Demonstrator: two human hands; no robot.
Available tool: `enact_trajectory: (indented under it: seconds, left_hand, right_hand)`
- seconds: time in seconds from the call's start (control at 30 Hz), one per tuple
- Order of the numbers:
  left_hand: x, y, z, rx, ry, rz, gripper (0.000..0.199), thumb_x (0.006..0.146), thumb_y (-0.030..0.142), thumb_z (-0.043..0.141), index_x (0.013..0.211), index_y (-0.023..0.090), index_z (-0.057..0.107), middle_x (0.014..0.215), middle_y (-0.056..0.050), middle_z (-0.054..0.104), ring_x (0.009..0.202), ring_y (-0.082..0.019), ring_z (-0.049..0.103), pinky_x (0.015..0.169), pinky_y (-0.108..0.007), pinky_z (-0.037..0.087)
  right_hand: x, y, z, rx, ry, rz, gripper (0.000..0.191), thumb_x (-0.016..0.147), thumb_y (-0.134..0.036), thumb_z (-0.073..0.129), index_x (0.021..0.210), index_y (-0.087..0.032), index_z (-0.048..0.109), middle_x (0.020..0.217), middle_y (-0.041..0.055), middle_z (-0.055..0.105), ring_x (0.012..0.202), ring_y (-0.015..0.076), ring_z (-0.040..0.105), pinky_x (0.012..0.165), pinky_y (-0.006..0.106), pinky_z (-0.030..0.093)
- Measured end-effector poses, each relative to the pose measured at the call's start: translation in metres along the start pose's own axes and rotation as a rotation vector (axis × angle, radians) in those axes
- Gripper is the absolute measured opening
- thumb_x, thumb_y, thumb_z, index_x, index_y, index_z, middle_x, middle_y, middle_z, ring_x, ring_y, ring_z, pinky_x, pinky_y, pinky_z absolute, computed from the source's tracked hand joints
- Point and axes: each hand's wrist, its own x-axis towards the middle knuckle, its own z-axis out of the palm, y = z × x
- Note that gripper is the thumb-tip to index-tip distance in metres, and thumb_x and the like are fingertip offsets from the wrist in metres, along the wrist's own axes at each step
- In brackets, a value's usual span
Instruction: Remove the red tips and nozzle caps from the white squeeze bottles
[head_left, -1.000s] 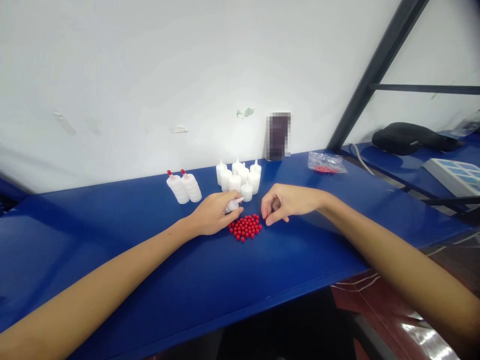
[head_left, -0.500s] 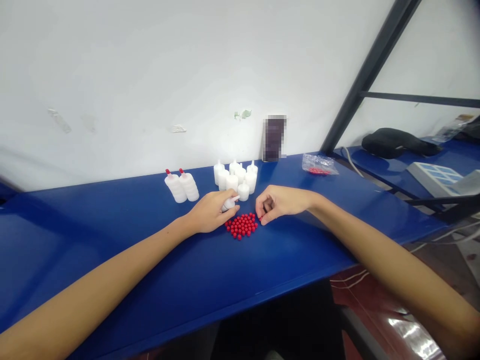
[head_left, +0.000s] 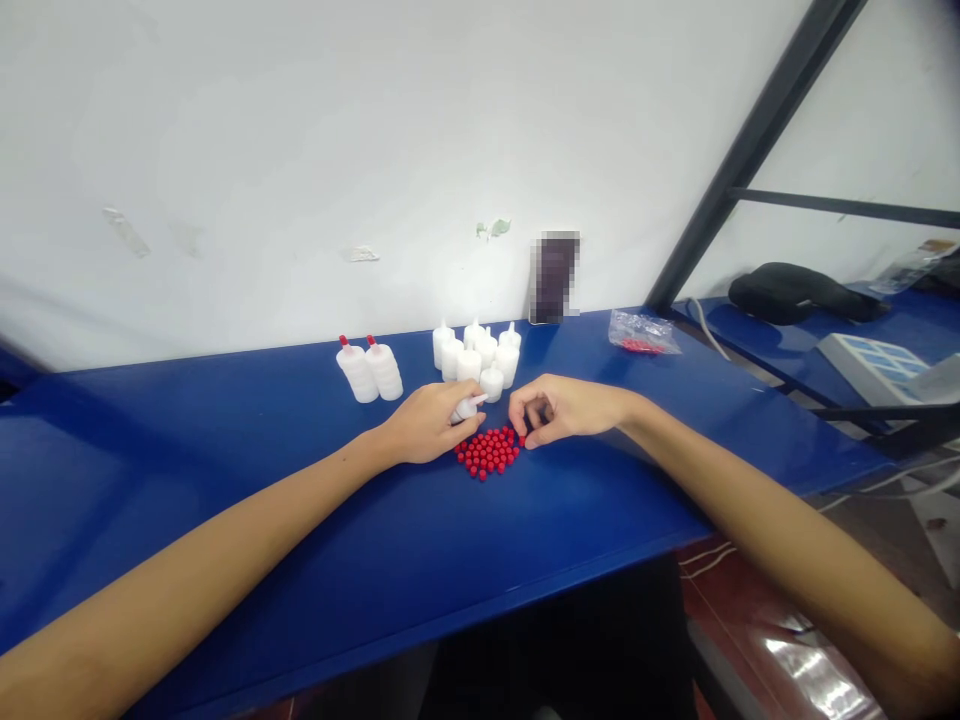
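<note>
My left hand is wrapped round a white bottle, whose bare nozzle points to the right. Beside the right edge of a cluster of small red caps, my right hand pinches a red cap between thumb and finger. Behind the hands stands a group of white bottles with uncapped nozzles. Further left are white bottles with red caps on their tips, standing close together.
A dark, pixelated upright object leans on the wall. Right of it lies a clear plastic bag with red caps. A dark metal frame rises at the blue table's right end; a black object lies beyond.
The view has shifted slightly. The red cap at my right fingertips shows more clearly now. My left hand keeps its hold on the bottle.
</note>
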Motion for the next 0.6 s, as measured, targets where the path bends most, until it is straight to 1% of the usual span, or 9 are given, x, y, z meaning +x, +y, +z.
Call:
enact_trajectory:
  seconds: [0.13,0.23,0.3,0.37,0.47,0.53,0.6]
  left_hand:
    - [0.001,0.001,0.001,0.017,0.009,0.007,0.019,0.095,0.034,0.052,0.104,0.02,0.059,0.088,-0.003,0.068,0.076,-0.018,0.062,0.069,-0.029,0.043]
    - [0.002,0.0,0.002,0.061,0.055,0.018,0.017,0.095,0.033,0.052,0.102,0.019,0.059,0.085,-0.003,0.066,0.076,-0.019,0.06,0.07,-0.029,0.043]
    - [0.002,0.0,0.003,0.075,0.074,0.026,0.018,0.095,0.033,0.051,0.103,0.019,0.059,0.084,-0.003,0.066,0.075,-0.019,0.06,0.069,-0.029,0.043]
    - [0.002,0.0,0.004,0.074,0.078,0.028,0.019,0.095,0.034,0.051,0.104,0.019,0.059,0.085,-0.003,0.066,0.074,-0.018,0.06,0.069,-0.029,0.043]
    - [0.002,0.0,0.003,0.068,0.086,0.029,0.019,0.096,0.034,0.051,0.105,0.019,0.059,0.087,-0.003,0.066,0.074,-0.018,0.06,0.069,-0.029,0.043]
    - [0.001,0.001,0.002,0.076,0.103,0.026,0.019,0.096,0.034,0.052,0.104,0.019,0.059,0.086,-0.002,0.066,0.072,-0.017,0.059,0.067,-0.028,0.042]
    - [0.001,0.001,0.003,0.103,0.133,0.039,0.018,0.096,0.034,0.052,0.103,0.019,0.059,0.085,-0.003,0.065,0.073,-0.017,0.059,0.067,-0.028,0.042]
  right_hand:
    - [0.0,0.0,0.0,0.06,0.024,0.018,0.025,0.075,-0.029,0.078,0.089,-0.016,0.062,0.083,0.0011,0.069,0.066,0.0104,0.06,0.061,0.023,0.048]
    - [0.001,0.001,-0.001,0.108,0.004,0.033,0.024,0.076,-0.028,0.076,0.091,-0.015,0.062,0.086,0.0033,0.071,0.063,0.0099,0.059,0.054,0.021,0.047]
    - [0.002,0.005,-0.001,0.147,0.013,0.05,0.024,0.076,-0.029,0.075,0.091,-0.015,0.062,0.083,0.003,0.07,0.06,0.01,0.059,0.048,0.02,0.046]
    - [0.003,0.011,-0.001,0.168,0.101,0.052,0.021,0.077,-0.029,0.073,0.089,-0.016,0.061,0.076,0.0009,0.067,0.056,0.0099,0.058,0.045,0.02,0.046]
    - [0.005,0.024,0.001,0.176,0.265,0.032,0.01,0.079,-0.023,0.064,0.085,-0.017,0.058,0.069,-0.0021,0.062,0.047,0.0077,0.053,0.04,0.019,0.042]
    - [0.006,0.03,0.003,0.168,0.312,0.012,0.005,0.08,-0.021,0.06,0.082,-0.017,0.057,0.067,-0.0027,0.061,0.042,0.0069,0.049,0.039,0.02,0.039]
    - [0.007,0.032,0.006,0.12,0.361,-0.025,0.007,0.083,-0.024,0.059,0.081,-0.017,0.057,0.065,-0.003,0.059,0.043,0.0074,0.048,0.042,0.021,0.039]
